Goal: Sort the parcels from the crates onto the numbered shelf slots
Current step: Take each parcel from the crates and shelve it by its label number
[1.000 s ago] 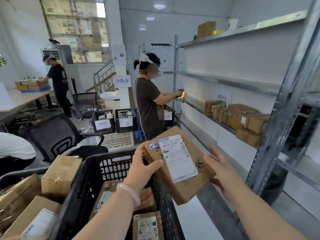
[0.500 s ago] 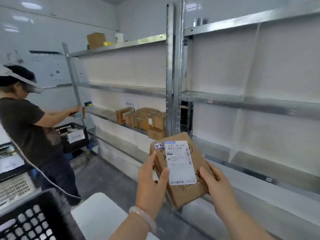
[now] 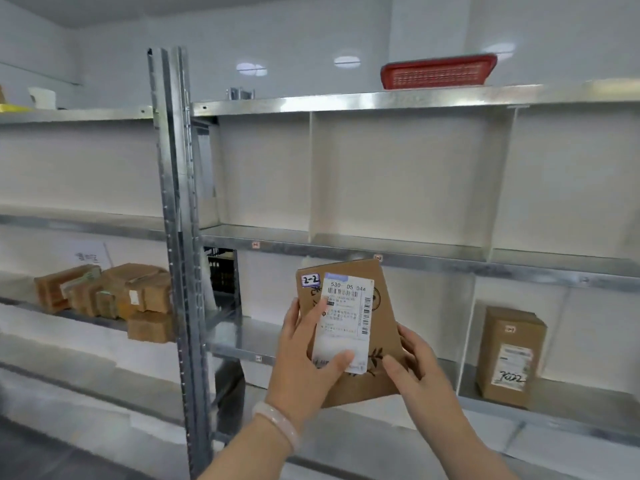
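Far left on my feed, a cluster of brown cardboard boxes is already stacked in the neighbouring bay, just left of the grey galvanised steel upright. So I judge part of the sorting is done. The crates are out of view, and I cannot tell how many parcels remain. Right of the upright, the left hand grips the flat brown cardboard parcel by its left edge. Its thumb is pressed on the lower part of the white shipping label and its fingers run up along that edge. The wrist, with a pale bangle, angles up from below. The parcel is held tilted in the air, in front of the lower middle slot of the steel shelf rack and touching no shelf. A small sticker reading 2-2 sits at its top left corner. The right hand clamps the lower right edge, thumb on the printed face and fingers curled behind. This parcel is not yet placed. The little tags on the shelf rims are too small for me to read, so the matching slot has yet to be picked out. Further right, one upright brown cardboard box stands in a lower slot, and a red plastic basket lies on the top shelf.
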{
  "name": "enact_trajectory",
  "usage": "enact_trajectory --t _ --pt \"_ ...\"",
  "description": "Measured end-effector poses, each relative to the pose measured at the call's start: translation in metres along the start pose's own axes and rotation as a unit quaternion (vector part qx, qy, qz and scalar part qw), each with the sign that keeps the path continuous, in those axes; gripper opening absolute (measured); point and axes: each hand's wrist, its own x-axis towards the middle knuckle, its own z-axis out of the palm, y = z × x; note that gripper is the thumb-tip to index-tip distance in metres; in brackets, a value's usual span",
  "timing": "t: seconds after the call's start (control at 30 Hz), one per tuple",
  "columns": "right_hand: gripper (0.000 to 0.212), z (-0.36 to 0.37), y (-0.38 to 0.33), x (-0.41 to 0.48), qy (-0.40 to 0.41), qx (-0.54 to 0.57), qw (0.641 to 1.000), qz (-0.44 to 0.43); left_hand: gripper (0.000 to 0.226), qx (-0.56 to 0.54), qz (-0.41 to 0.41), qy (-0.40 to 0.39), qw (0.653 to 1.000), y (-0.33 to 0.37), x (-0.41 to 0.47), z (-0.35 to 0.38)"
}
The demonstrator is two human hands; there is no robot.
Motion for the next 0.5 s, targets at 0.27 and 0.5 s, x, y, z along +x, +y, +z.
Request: enact_trajectory --t 0.27,0.5 --pt "0.058 -0.116 0.009 0.036 0.039 -0.154 0.985 -0.059 0.080 -0.046 0.073 -0.035 0.996 0.023 0.051 0.107" --pt "0.061 -0.172 0.023 0.063 0.066 -0.244 0.964 -0.085 0.077 -0.052 0.108 -0.060 0.991 0.031 0.083 0.165"
